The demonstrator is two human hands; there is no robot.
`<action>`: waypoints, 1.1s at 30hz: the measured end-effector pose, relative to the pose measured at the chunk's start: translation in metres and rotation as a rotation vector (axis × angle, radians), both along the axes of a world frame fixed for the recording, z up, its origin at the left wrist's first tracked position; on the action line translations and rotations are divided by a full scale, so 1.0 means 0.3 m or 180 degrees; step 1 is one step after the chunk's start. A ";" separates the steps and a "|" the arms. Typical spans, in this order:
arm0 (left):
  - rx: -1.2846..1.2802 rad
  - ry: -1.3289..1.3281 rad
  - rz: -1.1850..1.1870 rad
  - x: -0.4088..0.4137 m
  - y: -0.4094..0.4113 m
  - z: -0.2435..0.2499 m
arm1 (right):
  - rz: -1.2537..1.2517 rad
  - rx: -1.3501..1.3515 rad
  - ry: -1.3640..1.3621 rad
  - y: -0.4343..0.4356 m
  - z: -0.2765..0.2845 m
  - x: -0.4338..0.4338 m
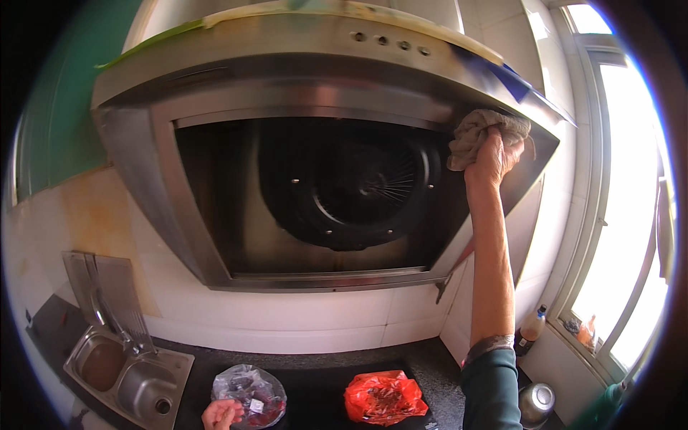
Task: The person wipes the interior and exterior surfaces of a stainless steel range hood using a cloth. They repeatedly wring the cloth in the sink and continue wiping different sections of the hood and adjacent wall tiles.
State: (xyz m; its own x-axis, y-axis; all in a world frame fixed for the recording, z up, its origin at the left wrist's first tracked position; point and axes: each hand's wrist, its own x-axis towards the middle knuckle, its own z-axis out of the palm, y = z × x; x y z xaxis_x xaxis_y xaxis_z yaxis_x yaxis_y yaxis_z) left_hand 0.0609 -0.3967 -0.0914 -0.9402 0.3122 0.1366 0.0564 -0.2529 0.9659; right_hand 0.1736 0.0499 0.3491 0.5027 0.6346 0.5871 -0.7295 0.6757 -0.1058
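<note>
My right hand (493, 161) is raised at arm's length and grips a bunched beige cloth (473, 137). The cloth presses against the upper right inner border of a stainless steel range hood (317, 97). Inside the hood's opening, a dark round fan housing (344, 226) with a fan wheel (371, 185) is exposed. Low in the picture, my left hand (221, 414) is loosely curled, with nothing visible in it. It overlaps the left edge of a clear plastic bag (250, 389) with dark reddish contents; whether they touch is unclear.
A red plastic bag (384, 398) with dark bits rests on the black cooktop (317, 398). At left is a double-bowl steel sink (183, 371) with a faucet (129, 344) and leaning metal panels (115, 274). A bottle (529, 330), a metal pot (536, 403) and a window (618, 215) are right.
</note>
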 end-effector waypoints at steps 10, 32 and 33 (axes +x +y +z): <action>0.0302 -0.0037 0.0272 -0.148 -0.368 -0.023 | 0.0346 0.0620 0.0048 -0.668 -0.017 -0.501; -0.0191 -0.0031 0.0585 -0.274 -0.958 -0.045 | -0.1998 0.2050 -0.1562 -1.331 -0.115 -0.762; -0.0140 0.0049 0.0535 -0.275 -0.945 -0.034 | -0.2150 0.2141 -0.1777 -1.337 -0.110 -0.737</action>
State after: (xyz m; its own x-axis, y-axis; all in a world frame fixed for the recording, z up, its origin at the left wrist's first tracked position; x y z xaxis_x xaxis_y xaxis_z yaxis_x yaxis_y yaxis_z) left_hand -0.0214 -0.6801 -0.1017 -0.9775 0.1567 0.1409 0.1091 -0.1960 0.9745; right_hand -0.0475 -0.3513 0.3162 0.1821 -0.2048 0.9617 -0.1527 0.9603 0.2334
